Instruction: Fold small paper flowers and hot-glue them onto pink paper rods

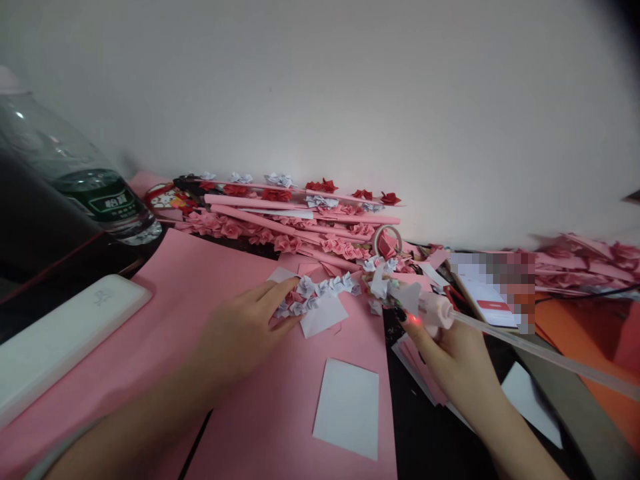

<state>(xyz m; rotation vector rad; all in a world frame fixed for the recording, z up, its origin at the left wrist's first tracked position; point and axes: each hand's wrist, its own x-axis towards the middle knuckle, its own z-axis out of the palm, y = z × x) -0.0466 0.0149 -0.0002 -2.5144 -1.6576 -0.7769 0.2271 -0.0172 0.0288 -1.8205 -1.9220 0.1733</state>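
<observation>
Some white flowers [326, 287] lie between clasping left fingers [281, 291]; right fingers [424, 339] grip glue gun [433, 309].

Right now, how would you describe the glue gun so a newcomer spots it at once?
Start at the large pink paper; follow its right edge up to the right hand. In its grip is the glue gun, a white tool; its glowing red light and long translucent stick extending rightward set it apart from the paper flowers nearby.

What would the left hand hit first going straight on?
Likely the white paper flowers, right in front of the left hand; whether it already touches them is unclear.
</observation>
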